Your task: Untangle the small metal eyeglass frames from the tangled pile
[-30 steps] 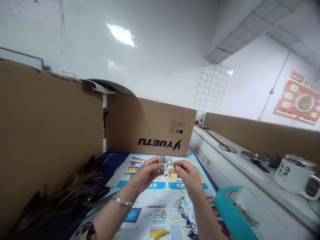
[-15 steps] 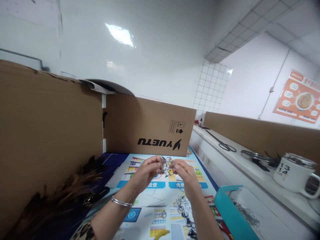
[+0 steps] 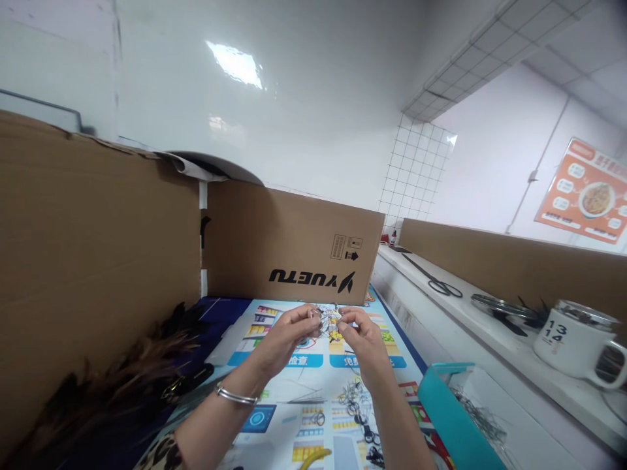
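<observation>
Between my two hands hangs a small tangle of thin wire pieces [image 3: 327, 322], above the printed table sheet. My left hand [image 3: 295, 331], with a silver bangle on the wrist, pinches the tangle's left side. On its right side, the bent fingers and thumb of my right hand [image 3: 361, 334] pinch the wire. The fine shape of the wire is too small to make out. A loose heap of wire and black pieces [image 3: 360, 411] lies on the sheet below, beside my right forearm.
A teal box [image 3: 455, 418] with thin metal pieces stands at the right. Dark feathers [image 3: 122, 385] lie at the left. Cardboard [image 3: 294, 241] stands behind. A yellow curved thing [image 3: 316, 458] is at the front; a mug [image 3: 573, 339] stands on the ledge.
The fingers of my right hand have shifted slightly on the wire, and the tangle has turned a little. My left hand has hardly moved.
</observation>
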{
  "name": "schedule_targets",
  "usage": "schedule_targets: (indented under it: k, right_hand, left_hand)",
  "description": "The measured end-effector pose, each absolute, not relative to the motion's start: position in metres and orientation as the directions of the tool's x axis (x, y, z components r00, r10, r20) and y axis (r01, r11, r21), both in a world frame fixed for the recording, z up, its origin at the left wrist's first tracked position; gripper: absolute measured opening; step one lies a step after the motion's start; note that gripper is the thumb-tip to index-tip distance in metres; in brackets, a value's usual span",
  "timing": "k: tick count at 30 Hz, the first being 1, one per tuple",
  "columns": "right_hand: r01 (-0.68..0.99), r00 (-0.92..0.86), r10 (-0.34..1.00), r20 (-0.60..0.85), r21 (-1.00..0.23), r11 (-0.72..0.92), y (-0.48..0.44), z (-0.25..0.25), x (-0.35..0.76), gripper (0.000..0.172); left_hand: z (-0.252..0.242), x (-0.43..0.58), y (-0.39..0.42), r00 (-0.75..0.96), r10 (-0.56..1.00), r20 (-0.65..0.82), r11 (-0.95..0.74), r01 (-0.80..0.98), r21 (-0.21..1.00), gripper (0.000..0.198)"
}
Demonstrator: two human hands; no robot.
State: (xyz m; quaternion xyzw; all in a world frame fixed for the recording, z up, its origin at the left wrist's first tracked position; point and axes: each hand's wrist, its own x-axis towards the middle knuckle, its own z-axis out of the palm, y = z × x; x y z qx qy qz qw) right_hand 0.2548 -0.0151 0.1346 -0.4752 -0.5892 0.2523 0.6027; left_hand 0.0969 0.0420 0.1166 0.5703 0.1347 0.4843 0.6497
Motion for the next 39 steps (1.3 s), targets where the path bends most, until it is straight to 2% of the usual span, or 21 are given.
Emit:
schedule_targets:
  k: [3, 7, 13, 17, 19, 25, 28, 30, 32, 36, 39]
  right_hand:
    - [0.283, 0.189, 0.851, 0.49, -0.857, 0.431, -0.012, 0.133, 0.257, 0.015]
    - [0.23, 0.196, 0.866, 0.461, -0.879, 0.416, -0.008, 0.131, 0.261, 0.017]
    - [0.127, 0.206, 0.872, 0.445, -0.895, 0.427, -0.008, 0.134, 0.259, 0.016]
    - [0.153, 0.203, 0.843, 0.498, -0.867, 0.475, -0.011, 0.136, 0.258, 0.017]
    - [0.13, 0.189, 0.847, 0.498, -0.867, 0.481, -0.011, 0.136, 0.259, 0.019]
    - [-0.028, 0.156, 0.913, 0.376, -0.923, 0.385, -0.009, 0.133, 0.258, 0.024]
    - [-0.002, 0.158, 0.905, 0.395, -0.916, 0.401, -0.011, 0.135, 0.258, 0.024]
    - [0.051, 0.176, 0.898, 0.402, -0.915, 0.4, -0.013, 0.138, 0.261, 0.023]
    - [0.1, 0.188, 0.899, 0.394, -0.919, 0.382, -0.015, 0.141, 0.265, 0.023]
    - [0.102, 0.194, 0.914, 0.356, -0.934, 0.342, -0.015, 0.143, 0.272, 0.023]
    - [0.051, 0.21, 0.917, 0.34, -0.94, 0.337, -0.012, 0.141, 0.275, 0.023]
  left_hand:
    - [0.117, 0.098, 0.044, 0.374, 0.844, 0.385, -0.217, -0.417, 0.882, 0.014]
    - [0.121, 0.096, 0.043, 0.175, 0.844, 0.508, -0.454, -0.275, 0.848, 0.02]
    - [0.13, 0.092, 0.03, 0.103, 0.751, 0.652, -0.654, -0.011, 0.756, 0.021]
    - [0.129, 0.091, 0.028, 0.093, 0.73, 0.677, -0.683, 0.038, 0.73, 0.021]
    - [0.128, 0.092, 0.03, 0.118, 0.751, 0.65, -0.654, 0.001, 0.756, 0.021]
    - [0.125, 0.094, 0.033, 0.117, 0.793, 0.598, -0.58, -0.157, 0.799, 0.021]
    - [0.115, 0.102, 0.037, 0.081, 0.821, 0.565, -0.522, -0.295, 0.8, 0.022]
    - [0.104, 0.111, 0.041, 0.045, 0.883, 0.467, -0.389, -0.486, 0.783, 0.022]
    - [0.09, 0.121, 0.046, 0.031, 0.932, 0.361, -0.277, -0.584, 0.764, 0.018]
    - [0.07, 0.136, 0.05, 0.05, 0.946, 0.32, -0.231, -0.589, 0.774, 0.008]
    - [0.067, 0.138, 0.049, 0.064, 0.952, 0.299, -0.197, -0.622, 0.758, 0.01]
